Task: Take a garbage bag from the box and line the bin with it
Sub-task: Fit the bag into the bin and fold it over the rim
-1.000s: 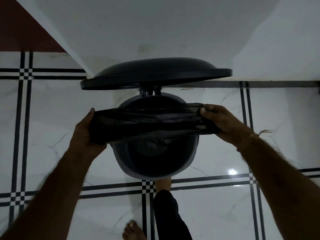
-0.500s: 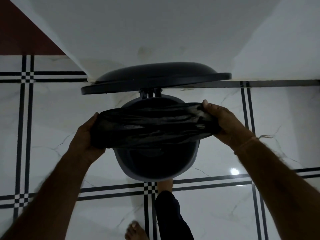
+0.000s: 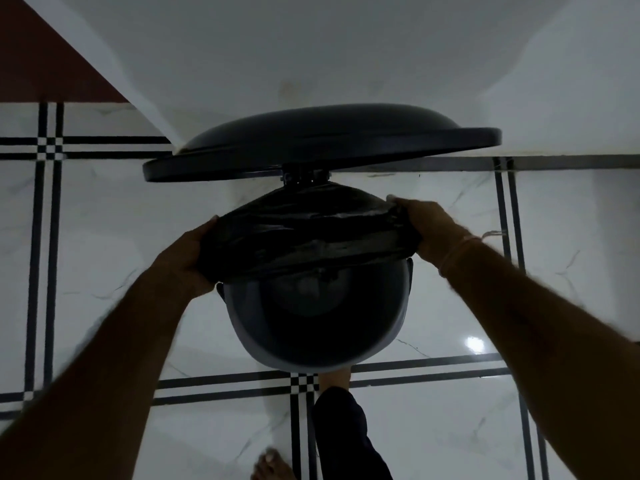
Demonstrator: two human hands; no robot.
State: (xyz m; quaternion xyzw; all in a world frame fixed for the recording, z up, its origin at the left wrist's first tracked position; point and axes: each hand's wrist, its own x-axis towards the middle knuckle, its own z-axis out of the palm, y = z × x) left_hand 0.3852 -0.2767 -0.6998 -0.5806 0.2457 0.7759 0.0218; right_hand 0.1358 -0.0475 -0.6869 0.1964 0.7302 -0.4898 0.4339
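Note:
A round dark pedal bin (image 3: pixel 313 364) stands on the tiled floor with its lid (image 3: pixel 322 140) raised towards the wall. A black garbage bag (image 3: pixel 308 233) is stretched across the far half of the bin's mouth, its far edge reaching the hinge. My left hand (image 3: pixel 187 261) grips the bag's left end and my right hand (image 3: pixel 431 230) grips its right end. The near half of the bin's mouth stays uncovered and dark inside. The box is not in view.
A white wall (image 3: pixel 346 57) rises right behind the lid. White marble floor tiles with black double lines (image 3: pixel 450 370) lie all around. My foot (image 3: pixel 334 377) presses at the bin's near base, and my other bare foot (image 3: pixel 273 467) stands lower down.
Both hands have carried the stretched bag away from me, from the middle of the bin's mouth to its far rim by the hinge. More of the near opening shows.

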